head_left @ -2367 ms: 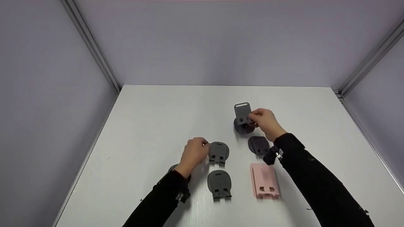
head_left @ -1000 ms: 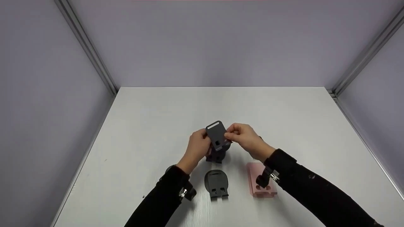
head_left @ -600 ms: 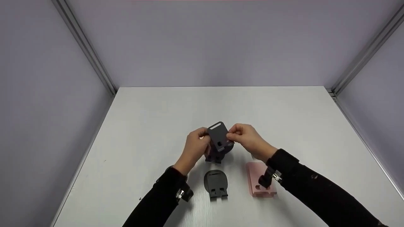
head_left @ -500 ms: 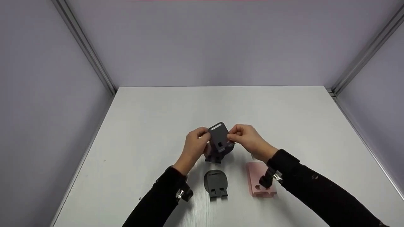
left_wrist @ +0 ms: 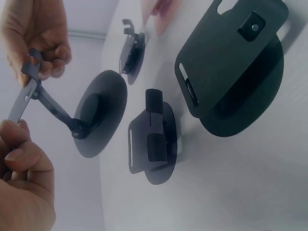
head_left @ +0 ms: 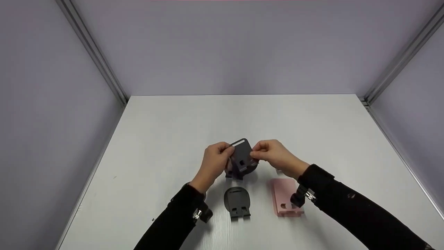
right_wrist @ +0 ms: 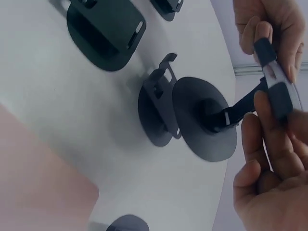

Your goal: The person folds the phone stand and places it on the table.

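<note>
Both hands hold a dark grey folding phone stand (head_left: 241, 153), raised over the middle of the table. My left hand (head_left: 214, 160) pinches the upper left edge of its slotted plate. My right hand (head_left: 275, 155) pinches the plate's right edge, near the lower lip. The left wrist view shows the hinged arm (left_wrist: 57, 107) unfolded between the plate and the round base (left_wrist: 102, 114), which hangs tilted. A second phone stand (head_left: 234, 175) lies below the held one, mostly hidden by it in the head view. Nearer the person lies a third, folded phone stand (head_left: 237, 202).
A pink phone stand (head_left: 283, 191) lies at the right, partly covered by the right wrist's camera. Behind the right wrist, another stand (head_left: 279, 171) barely shows. Grey walls (head_left: 222, 48) enclose the white table (head_left: 166, 132) at the back and sides.
The right hand has brought the phone stand from the back right to the middle, where the left hand has taken hold of its plate. Lately both hands have come slightly lower, nearer the person.
</note>
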Tool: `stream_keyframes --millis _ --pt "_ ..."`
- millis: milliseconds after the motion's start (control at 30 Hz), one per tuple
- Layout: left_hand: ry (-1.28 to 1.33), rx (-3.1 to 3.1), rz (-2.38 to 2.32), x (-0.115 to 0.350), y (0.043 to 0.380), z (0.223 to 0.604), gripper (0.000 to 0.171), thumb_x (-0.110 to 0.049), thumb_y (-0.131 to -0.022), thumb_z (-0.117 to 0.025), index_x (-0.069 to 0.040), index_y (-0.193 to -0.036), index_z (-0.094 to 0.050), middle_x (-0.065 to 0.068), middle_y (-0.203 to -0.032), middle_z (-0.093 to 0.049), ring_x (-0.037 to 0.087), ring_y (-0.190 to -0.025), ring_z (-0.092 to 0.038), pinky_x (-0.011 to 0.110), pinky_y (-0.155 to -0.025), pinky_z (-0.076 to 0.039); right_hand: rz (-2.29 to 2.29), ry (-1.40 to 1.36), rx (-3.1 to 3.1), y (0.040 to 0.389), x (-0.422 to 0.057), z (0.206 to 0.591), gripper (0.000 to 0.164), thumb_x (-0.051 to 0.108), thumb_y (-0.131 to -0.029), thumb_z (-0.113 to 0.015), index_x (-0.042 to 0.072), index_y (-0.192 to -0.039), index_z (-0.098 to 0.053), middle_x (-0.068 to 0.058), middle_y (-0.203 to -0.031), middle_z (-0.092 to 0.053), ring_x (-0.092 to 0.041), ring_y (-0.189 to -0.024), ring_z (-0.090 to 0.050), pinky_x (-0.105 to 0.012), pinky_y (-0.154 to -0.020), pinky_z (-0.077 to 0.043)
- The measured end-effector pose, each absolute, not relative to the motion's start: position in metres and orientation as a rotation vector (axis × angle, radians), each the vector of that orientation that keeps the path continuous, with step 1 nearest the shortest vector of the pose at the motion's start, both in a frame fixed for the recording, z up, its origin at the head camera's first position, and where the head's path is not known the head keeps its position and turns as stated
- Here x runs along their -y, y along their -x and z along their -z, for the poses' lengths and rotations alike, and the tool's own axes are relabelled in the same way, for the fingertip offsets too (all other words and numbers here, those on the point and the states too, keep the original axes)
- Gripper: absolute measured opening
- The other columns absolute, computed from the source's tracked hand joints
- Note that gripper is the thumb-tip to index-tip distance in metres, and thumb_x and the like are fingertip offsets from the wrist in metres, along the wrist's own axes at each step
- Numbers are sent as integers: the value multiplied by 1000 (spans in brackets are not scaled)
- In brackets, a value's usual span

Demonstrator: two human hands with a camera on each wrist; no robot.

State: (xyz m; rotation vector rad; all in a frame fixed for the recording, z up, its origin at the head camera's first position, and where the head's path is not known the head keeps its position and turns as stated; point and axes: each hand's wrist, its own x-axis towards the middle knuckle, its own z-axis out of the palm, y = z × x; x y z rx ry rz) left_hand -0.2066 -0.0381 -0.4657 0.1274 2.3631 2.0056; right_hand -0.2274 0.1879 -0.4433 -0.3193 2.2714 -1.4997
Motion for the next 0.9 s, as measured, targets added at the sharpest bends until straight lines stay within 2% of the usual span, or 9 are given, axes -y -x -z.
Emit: stream_keyframes --millis 133,300,367,433,533,633,767,900 --pt "-158 -2359 -2028 39 207 465 21 -11 -101 -63 0 -82 -65 13 -67 -58 9 -47 -49 23 -45 -43 1470 341 -2278 229 -195 443 33 36 -102 -63 5 -101 -74 -1 -90 -68 -12 -63 -43 -25 -62 -40" --pt "-181 -2342 -2039 40 207 464 21 -9 -101 -63 1 -83 -65 8 -62 -54 9 -45 -48 25 -45 -44 1416 381 -2327 231 -203 447 26 29 -104 -62 5 -103 -73 -5 -88 -70 -8 -53 -40 -23 -49 -34" --pt "-187 -2337 -2040 40 207 464 20 -8 -101 -62 1 -83 -65 3 -60 -53 9 -45 -48 25 -45 -44 1354 405 -2370 231 -205 450 21 25 -103 -62 7 -106 -72 -4 -90 -72 -9 -54 -42 -23 -50 -36" --pt "-195 -2340 -2041 40 207 463 20 -8 -101 -63 2 -84 -66 0 -60 -53 9 -44 -48 25 -45 -43 1301 417 -2407 232 -205 453 20 24 -102 -62 8 -110 -72 -4 -91 -74 -12 -61 -50 -25 -56 -40" --pt "-207 -2352 -2038 40 206 463 18 -9 -100 -64 1 -86 -68 2 -60 -54 9 -45 -48 23 -45 -42 1256 423 -2429 231 -206 458 24 21 -101 -61 8 -119 -69 -4 -92 -76 -20 -77 -62 -30 -69 -47" --pt "-239 -2396 -2003 41 205 461 17 -11 -100 -65 -1 -88 -71 5 -62 -56 8 -46 -48 22 -45 -42 1244 419 -2444 231 -205 463 31 22 -101 -62 6 -127 -65 -7 -93 -76 -30 -93 -68 -34 -80 -49" --pt "-285 -2443 -1960 42 204 461 17 -12 -101 -64 -3 -90 -73 9 -63 -58 8 -46 -47 22 -45 -42 1227 409 -2479 230 -205 466 33 26 -101 -64 6 -127 -64 -9 -90 -76 -36 -94 -69 -34 -80 -49" --pt "-307 -2471 -1945 42 203 459 16 -12 -100 -65 -3 -91 -74 12 -64 -59 8 -47 -48 22 -45 -42 1213 398 -2477 229 -205 470 25 24 -101 -65 6 -118 -69 -9 -87 -75 -35 -91 -70 -33 -75 -50"
